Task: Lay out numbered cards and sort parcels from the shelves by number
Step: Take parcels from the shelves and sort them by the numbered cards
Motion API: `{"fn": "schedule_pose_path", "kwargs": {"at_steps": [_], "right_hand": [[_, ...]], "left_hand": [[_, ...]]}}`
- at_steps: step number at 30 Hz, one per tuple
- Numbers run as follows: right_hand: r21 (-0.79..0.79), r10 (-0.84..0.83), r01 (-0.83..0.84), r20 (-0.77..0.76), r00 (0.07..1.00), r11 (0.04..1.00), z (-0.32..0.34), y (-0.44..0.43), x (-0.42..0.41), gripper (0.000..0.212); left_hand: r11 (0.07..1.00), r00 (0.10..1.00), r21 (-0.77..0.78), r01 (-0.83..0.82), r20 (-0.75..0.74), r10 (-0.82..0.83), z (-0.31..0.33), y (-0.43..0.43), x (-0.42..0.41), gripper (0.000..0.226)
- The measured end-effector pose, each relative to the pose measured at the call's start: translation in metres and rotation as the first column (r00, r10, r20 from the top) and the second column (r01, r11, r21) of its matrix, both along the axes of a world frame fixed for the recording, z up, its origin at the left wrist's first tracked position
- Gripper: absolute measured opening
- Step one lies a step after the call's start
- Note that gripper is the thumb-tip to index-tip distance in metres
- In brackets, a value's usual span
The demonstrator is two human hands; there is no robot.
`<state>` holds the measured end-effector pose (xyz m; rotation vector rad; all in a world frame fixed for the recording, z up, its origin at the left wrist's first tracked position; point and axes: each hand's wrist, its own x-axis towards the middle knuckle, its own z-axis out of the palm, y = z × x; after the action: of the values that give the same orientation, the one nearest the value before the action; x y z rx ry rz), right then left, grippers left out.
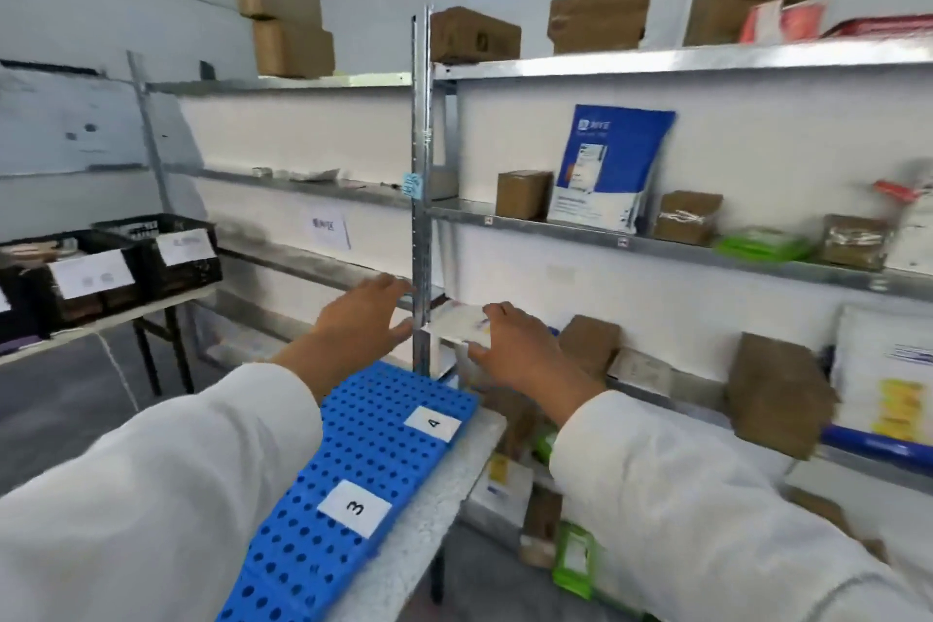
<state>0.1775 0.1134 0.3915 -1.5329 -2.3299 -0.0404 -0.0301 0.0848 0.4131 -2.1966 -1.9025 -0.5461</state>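
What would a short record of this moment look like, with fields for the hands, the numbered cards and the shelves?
person: white sleeves, facing metal shelves
right grip: holds a flat white parcel at a shelf edge
left grip: fingers straight, holding nothing, beside the shelf post
cards: card 3 and card 4 lie on blue perforated trays on the table
shelf goods: brown boxes, blue-and-white bag, green packets
left side: black crates with paper labels

Both arms stretched forward, left hand point(361, 318) flat, fingers straight, right hand point(515, 351) with fingers curled in a pinch
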Motion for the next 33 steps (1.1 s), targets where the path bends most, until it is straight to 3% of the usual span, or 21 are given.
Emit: {"fn": "schedule_pose_path", "kwargs": {"at_steps": [6,13,25,33], "right_hand": [[0.009,-0.259,0.259,0.041,0.965,0.966,0.008,0.002,0.134,0.051],[0.004,-0.446,0.446,0.042,0.894,0.895,0.013,0.014,0.23,0.054],[-0.067,-0.572,0.573,0.034,0.82,0.817,-0.011,0.132,0.313,0.056],[-0.191,-0.58,0.58,0.058,0.812,0.792,-0.058,0.217,0.354,0.057]], "left_hand": [[0.963,0.966,0.089,0.256,0.009,-0.258,-0.002,0.05,0.138,0.047],[0.919,0.917,0.074,0.388,0.065,-0.393,0.008,0.096,0.239,0.047],[0.856,0.851,0.022,0.516,0.104,-0.515,-0.021,0.235,0.341,0.046],[0.841,0.857,-0.162,0.516,0.12,-0.502,-0.064,0.335,0.39,0.045]]}}
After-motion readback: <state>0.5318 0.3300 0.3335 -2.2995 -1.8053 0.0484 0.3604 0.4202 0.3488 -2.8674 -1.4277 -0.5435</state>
